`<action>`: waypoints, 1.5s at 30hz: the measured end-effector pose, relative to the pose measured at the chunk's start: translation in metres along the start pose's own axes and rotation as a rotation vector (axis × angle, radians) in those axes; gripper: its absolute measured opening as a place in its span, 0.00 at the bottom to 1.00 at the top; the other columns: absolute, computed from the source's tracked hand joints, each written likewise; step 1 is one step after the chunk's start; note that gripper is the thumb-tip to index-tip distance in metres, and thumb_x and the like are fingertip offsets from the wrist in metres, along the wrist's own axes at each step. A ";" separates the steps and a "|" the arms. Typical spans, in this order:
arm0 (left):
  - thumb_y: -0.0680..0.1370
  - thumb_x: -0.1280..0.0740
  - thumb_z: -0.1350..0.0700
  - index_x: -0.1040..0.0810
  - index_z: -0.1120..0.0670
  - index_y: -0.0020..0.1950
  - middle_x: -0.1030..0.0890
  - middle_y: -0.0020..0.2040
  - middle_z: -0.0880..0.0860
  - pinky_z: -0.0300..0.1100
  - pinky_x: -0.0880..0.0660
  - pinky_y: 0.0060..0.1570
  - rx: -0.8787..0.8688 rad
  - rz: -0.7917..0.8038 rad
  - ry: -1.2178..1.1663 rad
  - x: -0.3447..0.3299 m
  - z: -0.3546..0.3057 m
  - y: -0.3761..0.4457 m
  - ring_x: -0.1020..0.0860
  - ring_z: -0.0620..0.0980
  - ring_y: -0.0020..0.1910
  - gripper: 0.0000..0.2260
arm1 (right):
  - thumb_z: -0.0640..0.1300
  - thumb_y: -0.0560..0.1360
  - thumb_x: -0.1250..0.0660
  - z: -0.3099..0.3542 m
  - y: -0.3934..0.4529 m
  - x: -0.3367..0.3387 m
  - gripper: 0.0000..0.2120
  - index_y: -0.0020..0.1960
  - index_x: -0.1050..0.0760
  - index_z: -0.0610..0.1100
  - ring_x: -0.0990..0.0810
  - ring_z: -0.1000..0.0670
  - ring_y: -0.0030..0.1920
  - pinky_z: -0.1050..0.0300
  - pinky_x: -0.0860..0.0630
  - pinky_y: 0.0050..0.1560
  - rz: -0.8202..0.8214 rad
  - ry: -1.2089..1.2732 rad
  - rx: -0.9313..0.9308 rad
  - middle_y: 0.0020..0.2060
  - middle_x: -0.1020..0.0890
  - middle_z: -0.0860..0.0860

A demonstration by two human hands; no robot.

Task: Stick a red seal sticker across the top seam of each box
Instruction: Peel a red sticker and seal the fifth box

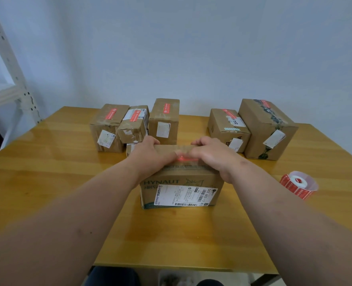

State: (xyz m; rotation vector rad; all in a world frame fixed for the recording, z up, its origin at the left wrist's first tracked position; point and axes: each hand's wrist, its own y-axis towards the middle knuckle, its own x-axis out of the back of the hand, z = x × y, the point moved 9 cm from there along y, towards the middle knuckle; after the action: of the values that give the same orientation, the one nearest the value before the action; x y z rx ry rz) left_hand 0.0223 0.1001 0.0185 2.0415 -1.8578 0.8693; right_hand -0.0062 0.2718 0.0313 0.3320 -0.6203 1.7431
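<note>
**Red sticker under both hands on the near box**

Cardboard box (181, 182) sits at the middle of the yellow wooden counter (47, 162), its white shipping label facing the person. A red sticker (184, 158) lies on its top, blurred, showing between the two hands. The left hand (150, 153) rests flat on the left part of the top, fingers reaching over the far edge, thumb stretched toward the sticker. The right hand (212, 153) lies on the right part, fingers straight and close together, pressing down beside the sticker.

A roll of red stickers (298, 183) lies on the counter well to the right of the box. Five more boxes stand along the far side: three in a left group (109, 126) (132, 129) (164, 118) and two on the right (226, 129) (268, 129), each with a red sticker on top. A white shelf frame (12, 75) stands at the far left.
</note>
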 end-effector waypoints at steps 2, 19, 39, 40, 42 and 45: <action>0.64 0.25 0.35 0.35 0.47 0.68 0.27 0.60 0.53 0.53 0.22 0.55 0.010 0.003 0.002 0.000 0.000 -0.001 0.23 0.54 0.54 0.38 | 0.52 0.64 0.23 0.001 0.000 -0.003 0.32 0.66 0.28 0.50 0.26 0.44 0.59 0.45 0.25 0.61 0.016 -0.057 0.005 0.61 0.29 0.47; 0.79 0.40 0.66 0.31 0.47 0.69 0.23 0.60 0.61 0.53 0.21 0.48 0.159 0.270 -0.549 -0.005 0.013 -0.006 0.20 0.59 0.51 0.22 | 0.41 0.70 0.24 -0.007 -0.023 0.003 0.44 0.78 0.44 0.50 0.33 0.51 0.68 0.58 0.36 0.67 0.412 -0.101 0.051 0.69 0.33 0.53; 0.78 0.33 0.50 0.33 0.46 0.70 0.25 0.52 0.45 0.37 0.26 0.44 -0.382 0.016 0.158 -0.020 -0.049 -0.018 0.25 0.42 0.48 0.21 | 0.72 0.70 0.37 -0.031 -0.004 0.056 0.46 0.78 0.49 0.51 0.30 0.40 0.68 0.41 0.26 0.63 -0.155 -0.445 -0.061 0.73 0.40 0.44; 0.78 0.33 0.50 0.35 0.45 0.72 0.25 0.55 0.44 0.35 0.26 0.43 -0.381 0.072 0.170 -0.028 -0.052 -0.017 0.25 0.42 0.49 0.23 | 0.72 0.70 0.37 -0.031 0.000 0.054 0.44 0.77 0.48 0.52 0.29 0.39 0.67 0.41 0.25 0.61 -0.149 -0.442 -0.061 0.72 0.40 0.44; 0.79 0.34 0.50 0.38 0.44 0.75 0.26 0.60 0.45 0.32 0.27 0.42 -0.383 0.138 0.196 -0.039 -0.058 -0.014 0.25 0.42 0.50 0.25 | 0.71 0.71 0.37 -0.028 0.007 0.052 0.42 0.77 0.46 0.53 0.28 0.40 0.64 0.41 0.24 0.60 -0.140 -0.445 -0.051 0.70 0.38 0.44; 0.78 0.34 0.47 0.39 0.45 0.76 0.28 0.65 0.46 0.35 0.26 0.51 -0.414 0.148 0.224 -0.043 -0.064 -0.005 0.25 0.43 0.57 0.28 | 0.70 0.72 0.37 -0.019 0.016 0.057 0.38 0.75 0.42 0.53 0.27 0.41 0.64 0.45 0.25 0.60 -0.181 -0.469 -0.016 0.68 0.33 0.44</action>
State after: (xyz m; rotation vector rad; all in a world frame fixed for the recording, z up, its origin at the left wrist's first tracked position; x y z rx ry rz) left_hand 0.0096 0.1714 0.0454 1.5140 -1.8899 0.6469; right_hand -0.0347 0.3255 0.0422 0.7744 -0.9081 1.4912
